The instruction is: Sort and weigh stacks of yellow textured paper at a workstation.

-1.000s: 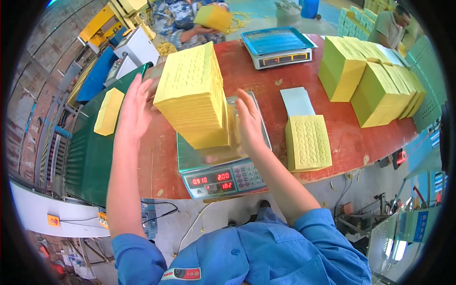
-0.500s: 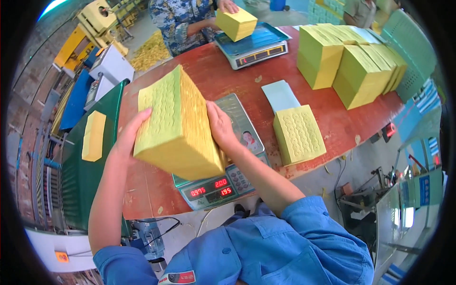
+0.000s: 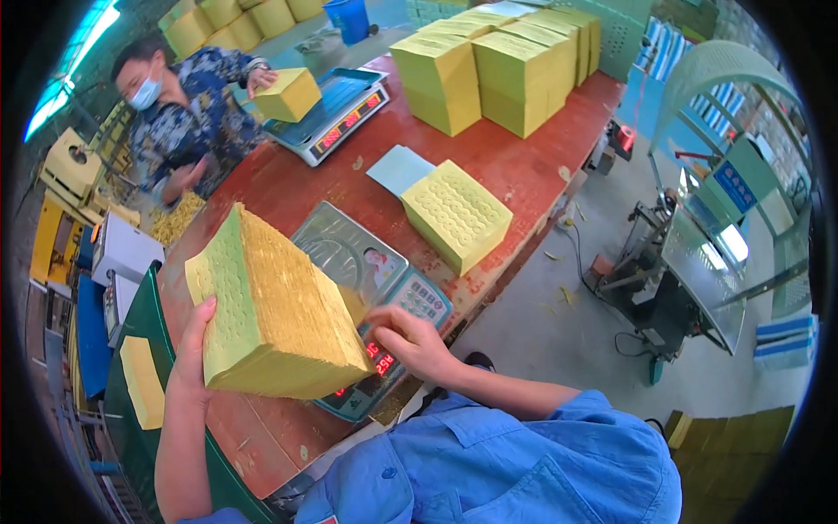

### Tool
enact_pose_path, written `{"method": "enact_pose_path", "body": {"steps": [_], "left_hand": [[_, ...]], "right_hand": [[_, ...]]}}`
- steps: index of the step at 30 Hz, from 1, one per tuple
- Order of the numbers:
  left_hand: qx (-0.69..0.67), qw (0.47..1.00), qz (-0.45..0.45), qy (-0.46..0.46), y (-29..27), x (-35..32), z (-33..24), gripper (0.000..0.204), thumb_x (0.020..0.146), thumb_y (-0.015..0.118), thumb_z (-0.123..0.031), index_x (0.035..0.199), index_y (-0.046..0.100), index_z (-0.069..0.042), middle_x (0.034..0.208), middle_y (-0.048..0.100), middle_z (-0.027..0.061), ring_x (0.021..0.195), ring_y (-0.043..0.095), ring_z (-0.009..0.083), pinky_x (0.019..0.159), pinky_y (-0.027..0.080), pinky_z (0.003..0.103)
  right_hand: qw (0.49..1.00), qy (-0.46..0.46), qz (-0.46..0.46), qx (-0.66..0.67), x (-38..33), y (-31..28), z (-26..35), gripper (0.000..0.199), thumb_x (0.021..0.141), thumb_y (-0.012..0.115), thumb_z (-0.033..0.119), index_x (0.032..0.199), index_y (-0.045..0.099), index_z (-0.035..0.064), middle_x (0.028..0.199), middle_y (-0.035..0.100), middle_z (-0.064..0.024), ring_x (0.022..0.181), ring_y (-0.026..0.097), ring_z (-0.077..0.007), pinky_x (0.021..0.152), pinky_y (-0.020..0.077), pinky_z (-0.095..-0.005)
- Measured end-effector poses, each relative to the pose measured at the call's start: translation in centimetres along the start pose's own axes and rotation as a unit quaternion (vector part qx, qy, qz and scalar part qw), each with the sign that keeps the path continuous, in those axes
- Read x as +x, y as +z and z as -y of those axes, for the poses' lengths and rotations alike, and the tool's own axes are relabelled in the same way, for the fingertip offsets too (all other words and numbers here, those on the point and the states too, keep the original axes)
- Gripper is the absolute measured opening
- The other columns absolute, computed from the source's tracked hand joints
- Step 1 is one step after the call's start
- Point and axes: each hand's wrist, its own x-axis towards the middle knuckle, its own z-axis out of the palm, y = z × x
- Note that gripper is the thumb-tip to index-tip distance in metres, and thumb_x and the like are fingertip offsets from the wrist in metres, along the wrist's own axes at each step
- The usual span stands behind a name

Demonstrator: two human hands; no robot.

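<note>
I hold a thick stack of yellow embossed paper sheets (image 3: 279, 306), tipped up on its edge over the near left part of the red-brown table (image 3: 524, 166). My left hand (image 3: 196, 349) presses flat against the stack's left face. At the stack's lower right corner my right hand (image 3: 415, 341) grips it with its fingertips, just above the keypad and red display of the electronic scale (image 3: 349, 253). The scale's metal platform is bare.
A second yellow stack (image 3: 458, 214) and a pale blue sheet (image 3: 399, 168) lie beyond the scale. Tall yellow stacks (image 3: 489, 65) stand at the far end. A co-worker sets a yellow block (image 3: 291, 94) on another scale (image 3: 340, 113). A green bin (image 3: 140, 349) stands at my left.
The stack has come off the scale platform and tipped onto its edge toward the left. My right hand slid down to its lower corner.
</note>
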Motion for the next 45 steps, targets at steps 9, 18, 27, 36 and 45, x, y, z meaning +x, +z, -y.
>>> {"method": "enact_pose_path", "body": {"steps": [9,18,27,36,45], "left_hand": [[0.026,0.998,0.034,0.042,-0.5,-0.1,1.5,0.054,0.098,0.049,-0.042,0.135,0.049,-0.003,0.124,0.062,0.01,0.111,0.062,0.0209,0.095,0.049,0.036],[-0.036,0.982,-0.032,0.185,1.2,-2.4,3.5,0.045,0.101,0.045,-0.038,0.137,0.049,-0.01,0.129,0.059,0.0081,0.115,0.06,0.0208,0.094,0.05,0.035],[-0.132,0.966,0.072,0.211,23.6,10.7,-2.0,0.052,0.097,0.053,-0.041,0.134,0.051,-0.005,0.122,0.062,0.0075,0.108,0.061,0.0206,0.094,0.048,0.035],[-0.148,0.985,0.068,0.057,36.5,27.0,2.3,0.051,0.096,0.056,-0.038,0.135,0.048,-0.005,0.125,0.06,0.0104,0.113,0.06,0.0216,0.098,0.048,0.037],[-0.133,0.99,0.034,-0.024,40.1,34.1,3.4,0.054,0.092,0.059,-0.046,0.134,0.049,-0.014,0.125,0.06,0.0078,0.114,0.059,0.0221,0.087,0.052,0.045]], "right_hand": [[0.849,0.273,0.128,0.433,-1.2,2.0,-3.0,0.042,0.1,0.055,0.032,0.123,0.057,-0.0036,0.12,0.065,-0.0096,0.106,0.063,-0.0186,0.091,0.0499,-0.0324],[0.943,0.176,0.166,0.23,-1.1,-7.0,4.9,0.059,0.096,0.061,0.033,0.141,0.045,-0.0004,0.131,0.057,-0.0073,0.117,0.053,-0.0148,0.1,0.0424,-0.031],[0.972,0.04,-0.009,0.233,10.8,-26.9,10.3,0.052,0.095,0.055,0.024,0.139,0.046,-0.0015,0.13,0.058,-0.009,0.119,0.054,-0.0168,0.101,0.0401,-0.0302],[0.948,0.204,0.035,0.24,22.0,-41.6,-2.0,0.057,0.094,0.052,0.025,0.144,0.041,-0.0003,0.136,0.055,-0.0123,0.124,0.051,-0.0189,0.105,0.0387,-0.0324],[0.977,0.205,-0.057,0.004,26.6,-44.1,-5.4,0.043,0.097,0.048,0.025,0.127,0.057,-0.0035,0.121,0.063,-0.0175,0.117,0.056,-0.0263,0.1,0.0415,-0.0321]]}}
